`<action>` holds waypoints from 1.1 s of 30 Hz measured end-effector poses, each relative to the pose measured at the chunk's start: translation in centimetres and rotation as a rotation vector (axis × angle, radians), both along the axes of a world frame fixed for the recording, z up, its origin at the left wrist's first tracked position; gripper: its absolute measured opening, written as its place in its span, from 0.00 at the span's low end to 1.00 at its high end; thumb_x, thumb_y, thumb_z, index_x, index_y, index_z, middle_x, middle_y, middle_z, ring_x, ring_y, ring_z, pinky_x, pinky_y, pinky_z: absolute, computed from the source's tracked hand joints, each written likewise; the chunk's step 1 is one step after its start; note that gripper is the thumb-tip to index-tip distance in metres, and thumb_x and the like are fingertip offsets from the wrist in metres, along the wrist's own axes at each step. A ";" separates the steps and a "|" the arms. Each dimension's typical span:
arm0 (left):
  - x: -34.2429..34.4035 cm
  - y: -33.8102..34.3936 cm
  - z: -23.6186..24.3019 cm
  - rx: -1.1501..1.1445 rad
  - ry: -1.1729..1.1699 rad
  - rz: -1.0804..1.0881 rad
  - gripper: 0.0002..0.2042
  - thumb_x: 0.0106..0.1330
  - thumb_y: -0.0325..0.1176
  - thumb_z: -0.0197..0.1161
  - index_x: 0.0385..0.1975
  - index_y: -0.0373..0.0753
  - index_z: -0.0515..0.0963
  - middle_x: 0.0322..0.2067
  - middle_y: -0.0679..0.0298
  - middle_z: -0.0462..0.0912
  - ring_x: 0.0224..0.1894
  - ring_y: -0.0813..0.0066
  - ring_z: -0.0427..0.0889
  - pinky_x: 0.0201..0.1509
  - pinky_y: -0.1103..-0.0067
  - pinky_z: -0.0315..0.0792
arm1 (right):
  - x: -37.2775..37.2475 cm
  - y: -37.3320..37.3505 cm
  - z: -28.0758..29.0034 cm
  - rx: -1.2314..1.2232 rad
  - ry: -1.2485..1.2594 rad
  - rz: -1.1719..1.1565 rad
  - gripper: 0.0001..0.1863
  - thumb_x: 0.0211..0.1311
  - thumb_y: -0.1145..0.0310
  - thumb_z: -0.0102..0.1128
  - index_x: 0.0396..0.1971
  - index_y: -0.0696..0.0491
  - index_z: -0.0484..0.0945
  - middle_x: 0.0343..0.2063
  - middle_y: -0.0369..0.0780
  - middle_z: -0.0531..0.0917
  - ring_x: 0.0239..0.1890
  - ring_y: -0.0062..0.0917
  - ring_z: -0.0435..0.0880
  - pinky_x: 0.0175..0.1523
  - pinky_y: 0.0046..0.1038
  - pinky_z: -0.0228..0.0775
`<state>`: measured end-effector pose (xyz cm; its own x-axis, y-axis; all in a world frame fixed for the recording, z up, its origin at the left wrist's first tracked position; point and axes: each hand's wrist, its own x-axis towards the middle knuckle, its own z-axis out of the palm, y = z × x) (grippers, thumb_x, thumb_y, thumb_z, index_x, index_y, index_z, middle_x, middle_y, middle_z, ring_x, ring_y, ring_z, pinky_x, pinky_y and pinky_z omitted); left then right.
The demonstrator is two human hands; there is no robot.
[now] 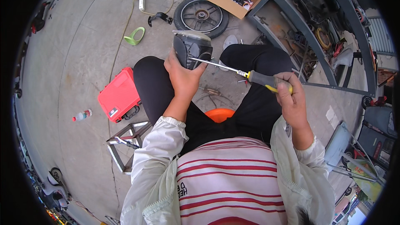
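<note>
Above my knees, my left hand (pixel 184 77) grips a black headlight (pixel 193 48) from below, with its pale clear lens edge facing away from me. My right hand (pixel 292 100) is wrapped round the grey and yellow handle of a screwdriver (pixel 260 79). The long metal shaft points left, and its tip meets the back of the black housing near my left thumb. Whether the tip sits in a screw is too small to tell. On the ground between my legs lie a tool with a brown handle (pixel 212 91) and some thin wire.
Ahead lie a wheel with a black tyre (pixel 201 14), a cardboard box (pixel 225 4) of parts, a green plastic piece (pixel 135 36) and a white power strip (pixel 142 1). At left are a red case (pixel 119 94), a bottle (pixel 82 115) and a metal frame (pixel 121 152). A grey rack (pixel 316 41) stands right.
</note>
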<state>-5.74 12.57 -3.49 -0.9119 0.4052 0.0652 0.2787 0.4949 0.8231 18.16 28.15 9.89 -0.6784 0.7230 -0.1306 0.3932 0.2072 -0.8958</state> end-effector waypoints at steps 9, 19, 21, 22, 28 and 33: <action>0.0 -0.2 0.0 -0.009 -0.007 0.006 0.52 0.45 0.39 0.83 0.69 0.25 0.59 0.63 0.37 0.64 0.66 0.42 0.66 0.71 0.62 0.63 | -0.1 -0.3 0.0 0.178 0.106 0.077 0.13 0.69 0.70 0.63 0.49 0.58 0.77 0.37 0.37 0.81 0.36 0.16 0.78 0.42 0.20 0.71; 0.0 -0.4 0.1 -0.003 0.007 0.024 0.52 0.45 0.43 0.83 0.68 0.24 0.60 0.61 0.39 0.67 0.65 0.44 0.67 0.71 0.62 0.63 | -0.2 0.6 -0.5 0.124 0.030 0.085 0.14 0.75 0.65 0.57 0.51 0.59 0.76 0.37 0.38 0.81 0.30 0.12 0.76 0.31 0.16 0.65; 0.2 -0.5 0.1 0.004 0.013 0.025 0.52 0.46 0.42 0.83 0.68 0.24 0.60 0.61 0.39 0.67 0.65 0.44 0.67 0.71 0.62 0.63 | -0.3 0.9 0.2 -0.272 -0.105 -0.053 0.14 0.76 0.64 0.55 0.51 0.58 0.76 0.37 0.38 0.81 0.29 0.13 0.76 0.31 0.16 0.65; 0.2 -0.5 0.1 0.008 0.016 0.025 0.51 0.46 0.42 0.83 0.68 0.24 0.60 0.61 0.39 0.67 0.65 0.44 0.66 0.71 0.62 0.63 | -0.4 0.9 0.2 -0.310 -0.042 -0.034 0.15 0.76 0.63 0.55 0.51 0.58 0.76 0.36 0.38 0.81 0.29 0.13 0.76 0.30 0.16 0.65; 0.0 -0.5 -0.1 -0.022 -0.008 0.036 0.54 0.44 0.39 0.85 0.70 0.28 0.58 0.63 0.37 0.63 0.65 0.42 0.67 0.69 0.63 0.65 | -0.3 0.5 -1.7 0.041 0.047 0.048 0.19 0.79 0.57 0.50 0.53 0.58 0.75 0.30 0.37 0.80 0.24 0.15 0.75 0.28 0.18 0.64; 0.0 -0.5 0.1 -0.027 -0.009 0.056 0.54 0.44 0.39 0.85 0.71 0.29 0.57 0.64 0.38 0.62 0.65 0.42 0.68 0.69 0.63 0.65 | -0.8 1.0 1.1 -0.409 -0.115 0.009 0.16 0.78 0.61 0.53 0.50 0.59 0.76 0.28 0.36 0.79 0.25 0.14 0.76 0.29 0.17 0.65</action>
